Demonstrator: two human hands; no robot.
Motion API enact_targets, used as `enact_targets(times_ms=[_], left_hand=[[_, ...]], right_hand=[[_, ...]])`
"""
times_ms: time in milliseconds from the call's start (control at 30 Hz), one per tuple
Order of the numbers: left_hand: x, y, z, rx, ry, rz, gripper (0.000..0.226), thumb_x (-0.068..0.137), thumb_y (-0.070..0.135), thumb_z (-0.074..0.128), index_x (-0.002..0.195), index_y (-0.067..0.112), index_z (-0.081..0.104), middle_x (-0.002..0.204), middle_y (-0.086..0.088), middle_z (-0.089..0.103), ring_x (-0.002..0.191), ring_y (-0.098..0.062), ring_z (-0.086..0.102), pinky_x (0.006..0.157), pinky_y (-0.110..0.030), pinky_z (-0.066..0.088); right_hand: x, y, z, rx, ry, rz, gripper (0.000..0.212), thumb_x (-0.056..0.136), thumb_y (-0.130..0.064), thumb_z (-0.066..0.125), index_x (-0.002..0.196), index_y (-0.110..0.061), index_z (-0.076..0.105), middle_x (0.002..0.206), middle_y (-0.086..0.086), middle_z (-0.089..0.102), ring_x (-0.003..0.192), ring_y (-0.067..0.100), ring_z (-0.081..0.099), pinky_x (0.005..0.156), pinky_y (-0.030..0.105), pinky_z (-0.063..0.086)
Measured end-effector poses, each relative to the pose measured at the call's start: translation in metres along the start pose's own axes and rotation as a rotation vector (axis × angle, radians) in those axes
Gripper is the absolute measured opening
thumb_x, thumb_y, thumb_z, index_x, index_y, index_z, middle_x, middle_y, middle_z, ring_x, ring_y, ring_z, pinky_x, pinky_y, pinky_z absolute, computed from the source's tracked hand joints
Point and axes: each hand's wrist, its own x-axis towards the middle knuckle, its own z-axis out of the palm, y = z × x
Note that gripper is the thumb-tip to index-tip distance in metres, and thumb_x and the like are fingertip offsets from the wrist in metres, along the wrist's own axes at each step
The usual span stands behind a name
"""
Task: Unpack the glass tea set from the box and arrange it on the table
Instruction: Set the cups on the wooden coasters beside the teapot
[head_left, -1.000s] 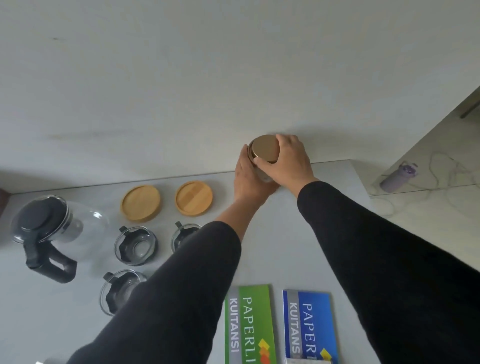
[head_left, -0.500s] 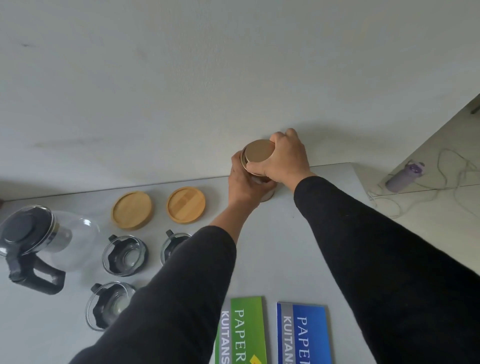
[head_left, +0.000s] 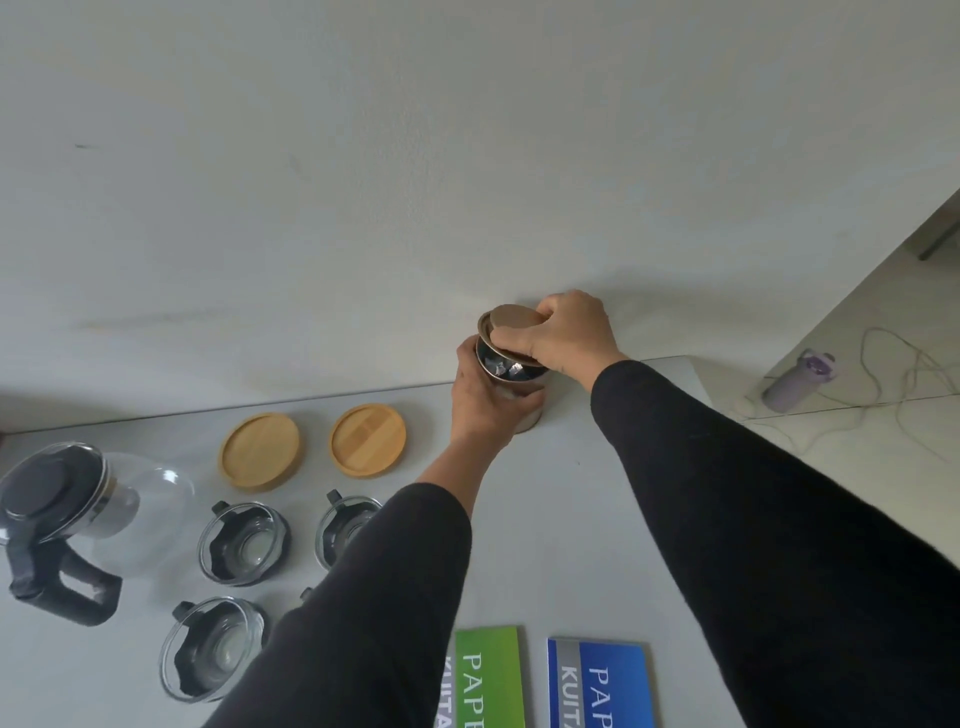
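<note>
This looks like a home or small office room. A plain grey desk (head_left: 597, 499) stands against a bare white wall (head_left: 467, 156). Two receipt books (head_left: 540, 680) lie at the frame's lower centre, and at right a pale marbled tile floor (head_left: 883, 447) carries a purple bottle (head_left: 797, 379) and a loose cable (head_left: 893, 374).

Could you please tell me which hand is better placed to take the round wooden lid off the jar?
The right hand. It grips the round wooden lid, already tilted above the glass jar, while the left hand wraps the jar's side, steadying it near the wall.
</note>
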Motion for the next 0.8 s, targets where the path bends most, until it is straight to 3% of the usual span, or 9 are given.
enact_targets(times_ms=[100,200,267,367,500,567,700,800], left_hand=[[-0.001,0.004,0.000,0.001,-0.004,-0.016,0.088,0.065,0.024,0.085,0.134,0.026,0.031,0.118,0.007,0.056,0.101,-0.010,0.056,0.077,-0.017,0.042],[-0.002,0.002,-0.004,0.084,-0.020,-0.055,0.089,0.066,0.027,0.084,0.137,0.023,0.030,0.124,0.003,0.055,0.109,-0.016,0.056,0.079,-0.021,0.042],[-0.007,-0.010,-0.009,0.213,-0.067,-0.109,0.091,0.072,0.028,0.081,0.144,0.016,0.025,0.138,-0.003,0.047,0.124,-0.022,0.048,0.089,-0.026,0.043],[-0.021,-0.036,-0.014,0.503,-0.141,-0.119,0.082,0.085,0.027,0.070,0.148,0.008,0.021,0.152,-0.008,0.026,0.141,-0.023,0.029,0.111,-0.030,0.029],[-0.041,-0.059,-0.008,0.741,-0.177,-0.120,0.067,0.093,0.023,0.060,0.147,0.007,0.025,0.157,-0.008,0.015,0.148,-0.023,0.013,0.119,-0.034,0.019],[-0.048,-0.062,-0.006,0.794,-0.149,-0.100,0.058,0.094,0.025,0.057,0.143,0.008,0.032,0.156,-0.006,0.020,0.147,-0.022,0.015,0.117,-0.035,0.022],[-0.051,-0.062,-0.006,0.824,-0.170,-0.088,0.055,0.097,0.024,0.050,0.146,0.008,0.029,0.156,-0.004,0.020,0.145,-0.021,0.020,0.115,-0.035,0.025],[-0.052,-0.059,-0.010,0.819,-0.200,-0.069,0.055,0.095,0.011,0.050,0.146,0.009,0.029,0.153,-0.004,0.022,0.141,-0.024,0.028,0.113,-0.035,0.029]], right_hand=[[-0.007,0.003,-0.003,0.009,0.018,0.006,0.048,0.051,-0.059,0.070,0.074,-0.018,0.057,0.089,0.000,0.059,0.080,0.017,0.058,0.063,0.027,0.044],[-0.025,0.010,-0.007,0.079,0.181,-0.008,0.053,0.060,-0.053,0.073,0.096,-0.018,0.057,0.102,-0.003,0.047,0.083,0.014,0.052,0.072,0.027,0.044],[-0.044,0.019,-0.007,0.176,0.319,0.025,0.053,0.063,-0.048,0.074,0.102,-0.017,0.056,0.105,-0.005,0.044,0.083,0.012,0.052,0.072,0.025,0.043],[-0.072,0.049,0.006,0.170,0.395,0.097,0.056,0.063,-0.048,0.074,0.104,-0.015,0.053,0.106,-0.005,0.042,0.084,0.014,0.053,0.071,0.023,0.040],[-0.099,0.089,0.031,0.028,0.274,0.161,0.064,0.061,-0.052,0.074,0.106,-0.012,0.052,0.103,-0.003,0.041,0.090,0.023,0.056,0.070,0.026,0.042],[-0.105,0.099,0.046,-0.096,0.164,0.141,0.068,0.061,-0.054,0.075,0.108,-0.010,0.052,0.103,0.000,0.042,0.095,0.025,0.054,0.072,0.028,0.044],[-0.108,0.101,0.068,-0.253,0.061,0.075,0.075,0.064,-0.056,0.075,0.115,-0.008,0.051,0.113,0.008,0.048,0.107,0.026,0.049,0.082,0.033,0.045],[-0.106,0.100,0.076,-0.326,0.027,0.039,0.077,0.066,-0.057,0.073,0.119,-0.007,0.050,0.116,0.009,0.048,0.109,0.027,0.047,0.084,0.035,0.043]])
